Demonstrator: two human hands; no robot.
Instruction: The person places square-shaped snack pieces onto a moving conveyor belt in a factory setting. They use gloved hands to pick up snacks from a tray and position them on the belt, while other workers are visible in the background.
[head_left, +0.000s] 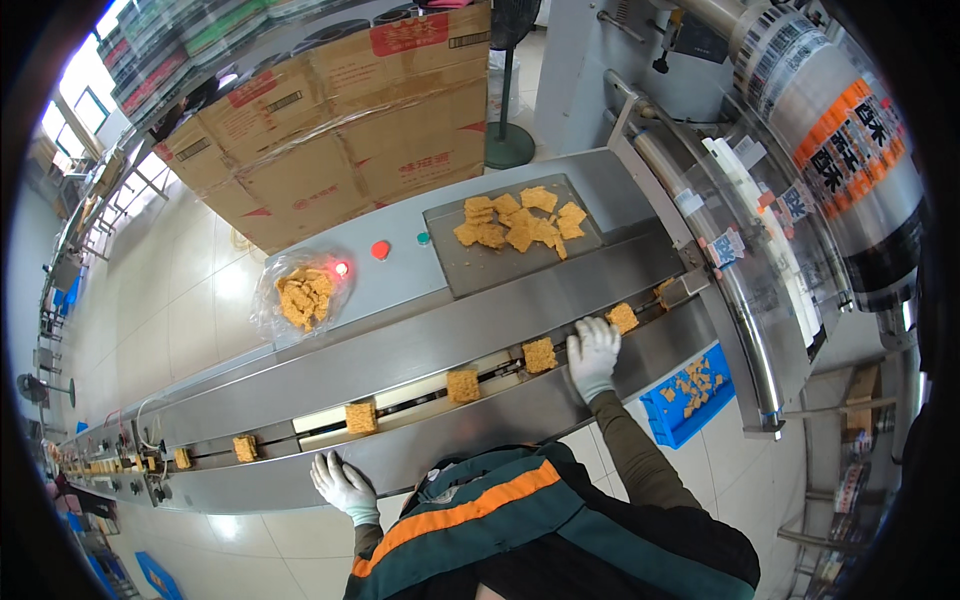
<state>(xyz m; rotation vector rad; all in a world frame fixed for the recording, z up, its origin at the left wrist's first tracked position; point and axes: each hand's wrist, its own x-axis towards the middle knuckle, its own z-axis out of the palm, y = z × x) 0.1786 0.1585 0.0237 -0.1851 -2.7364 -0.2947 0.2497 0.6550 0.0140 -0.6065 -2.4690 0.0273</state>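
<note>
Square golden-brown crispy pieces ride in a row along the slot of a steel conveyor (322, 360). My right hand (595, 356), in a white glove, lies over the near rail with its fingertips at the slot. One crispy piece (622, 319) is just right of those fingertips; whether they touch is unclear. Left of that hand sits another piece (539, 355), followed by a piece (463, 386) and a piece (361, 418) farther left. My left hand (343, 484), also gloved, rests on the near edge of the conveyor with fingers extended and holds nothing.
Behind the slot stand a metal tray (450, 266) of broken pieces and a plastic bag (304, 296) of them, beside a red button (380, 250). A printed film roll (840, 150) is mounted at right. Below it is a blue bin (660, 420) with crumbs. Cardboard boxes (337, 142) stand beyond.
</note>
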